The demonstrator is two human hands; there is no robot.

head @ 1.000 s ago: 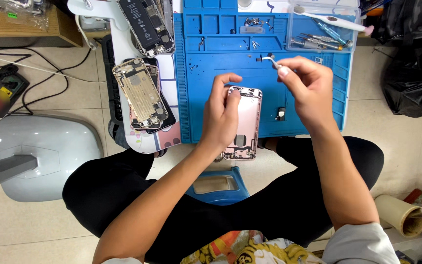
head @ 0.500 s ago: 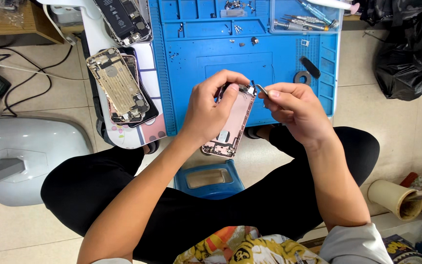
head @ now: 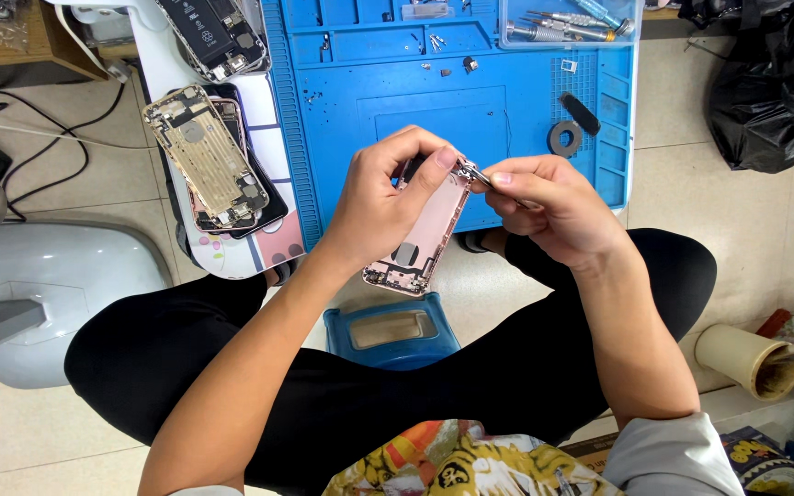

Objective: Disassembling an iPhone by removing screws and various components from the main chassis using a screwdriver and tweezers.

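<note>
My left hand [head: 383,197] grips a pink-gold phone housing [head: 423,241], opened side up, tilted and lifted above my lap in front of the blue work mat [head: 369,110]. My right hand [head: 553,207] pinches thin metal tweezers [head: 475,173], whose tips touch the top corner of the housing beside my left thumb. What the tweezer tips hold is too small to tell.
Two opened phones [head: 209,156] lie stacked on a white board left of the mat, another phone [head: 213,32] above them. A clear tray of screwdrivers [head: 567,23] sits at the mat's top right. A blue container [head: 392,331] rests between my legs. A black bag [head: 769,83] is at right.
The housing has been lifted off the mat and brought toward me. My right hand has come in from the mat's upper right, setting the tweezers against the housing's top corner.
</note>
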